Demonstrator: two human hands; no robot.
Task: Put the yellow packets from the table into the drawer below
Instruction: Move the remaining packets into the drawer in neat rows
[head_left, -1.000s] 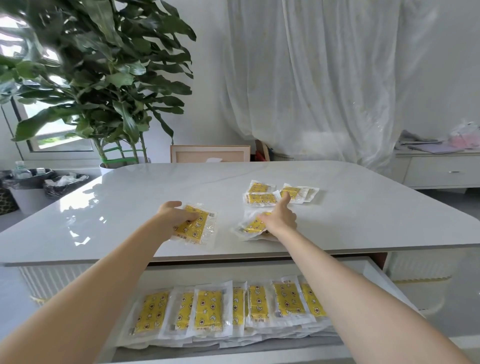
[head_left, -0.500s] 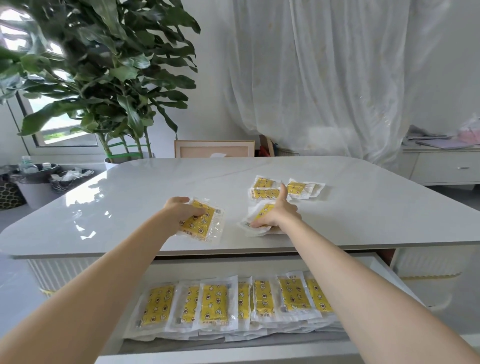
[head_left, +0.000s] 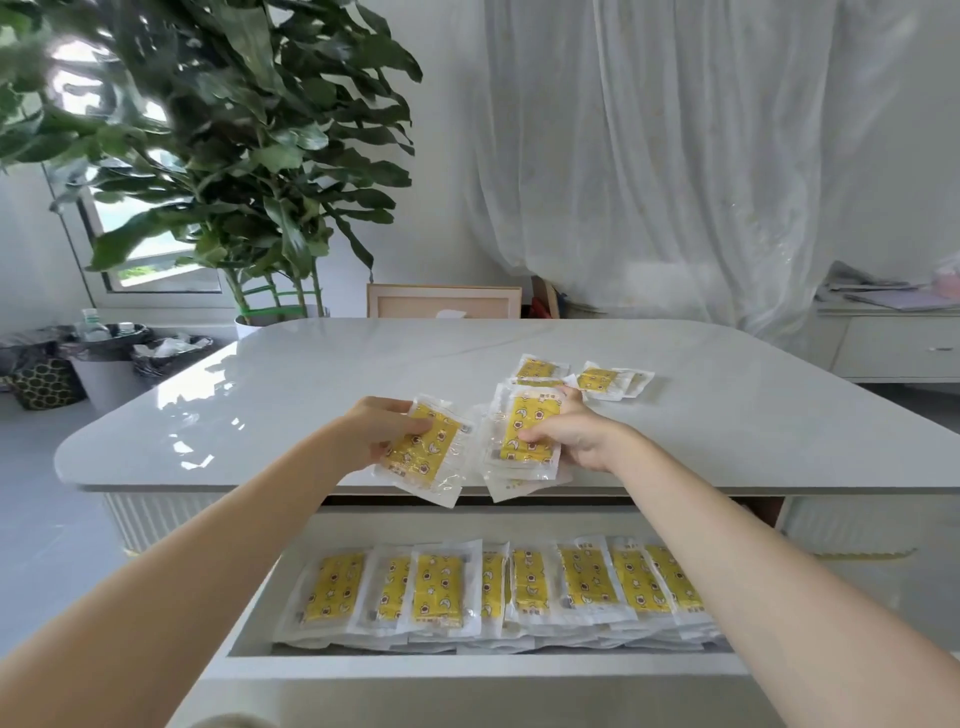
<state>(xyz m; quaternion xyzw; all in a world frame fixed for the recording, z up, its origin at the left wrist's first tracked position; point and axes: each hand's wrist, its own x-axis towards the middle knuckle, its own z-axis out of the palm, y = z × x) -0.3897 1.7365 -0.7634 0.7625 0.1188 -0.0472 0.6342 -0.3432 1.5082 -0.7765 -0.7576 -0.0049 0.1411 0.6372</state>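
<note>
Both pickups have come off the desk (head_left: 311, 395). Half a second ago the hands were pressing their packets flat against the top; now both loads are lifted and drawn back toward me, with the lower corners hanging past the desk's front edge, above the open drawer (head_left: 488, 665).

My left hand (head_left: 382, 434) is clamped on a single yellow packet (head_left: 423, 449), thumb on top and fingers underneath, with the packet tilted. My right hand (head_left: 576, 434) pinches a small stack (head_left: 524, 434) — more than one wrapper shows at its lower edge, though I cannot count them. The two hands are close together but not touching, and the loads sit just beside each other.

I judge that the grasp step is done for this round and the carry down has begun. The drawer already holds an overlapping row of packets (head_left: 436, 587) across its width, so these would go on top of that row.

The job is not finished — a few leftover packets (head_left: 597, 378) still lie on the desk just beyond my right hand, so I expect at least one more reach.
</note>
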